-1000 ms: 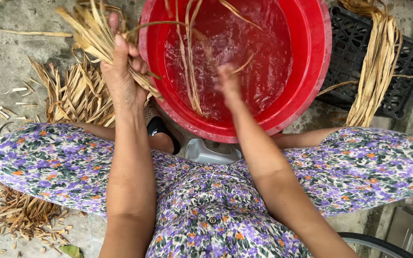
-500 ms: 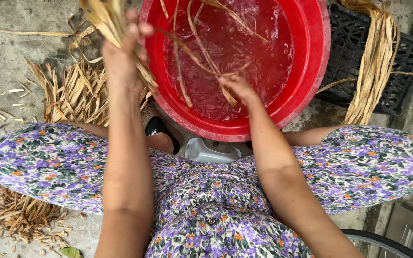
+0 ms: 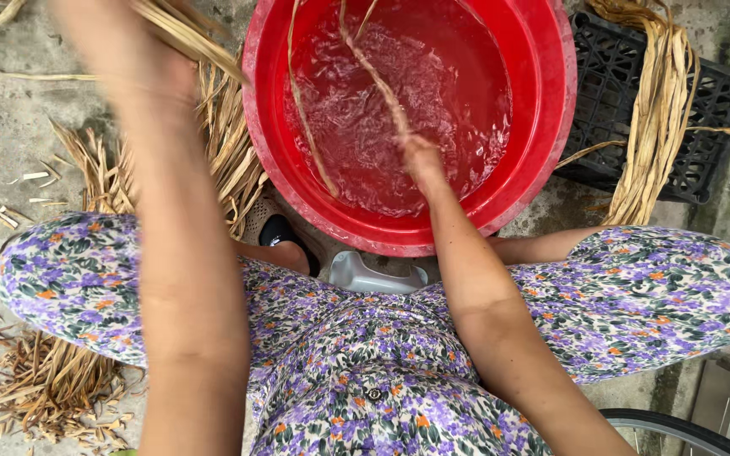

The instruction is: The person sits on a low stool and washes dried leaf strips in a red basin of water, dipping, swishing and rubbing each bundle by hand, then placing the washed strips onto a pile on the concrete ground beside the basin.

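The right hand (image 3: 422,156) is over the water (image 3: 399,110) in the red tub (image 3: 551,101). Its fingers are shut on a wet strip (image 3: 378,80) that runs up and away to the top edge. A second strip (image 3: 302,110) hangs loose in the water just beside it. The hand sits near the middle of the tub, with open water all round it and the rim well apart on each side.

The left hand (image 3: 120,51) is up high, left of the tub, outside the rim. It is a blur. Dry strips (image 3: 183,34) stick out from it, so it holds them, but I cannot tell how its fingers lie.

Half a second ago the left hand was lower and easy to see. Now it is higher and smeared. The right hand has moved a little toward the middle of the tub.

More dry strips (image 3: 230,169) lie on the floor (image 3: 2,127) by the tub. A black crate (image 3: 711,110) stands right of the tub with a bundle (image 3: 656,110) draped on it. The top of the tub is cut off, and so is the top of the left hand.
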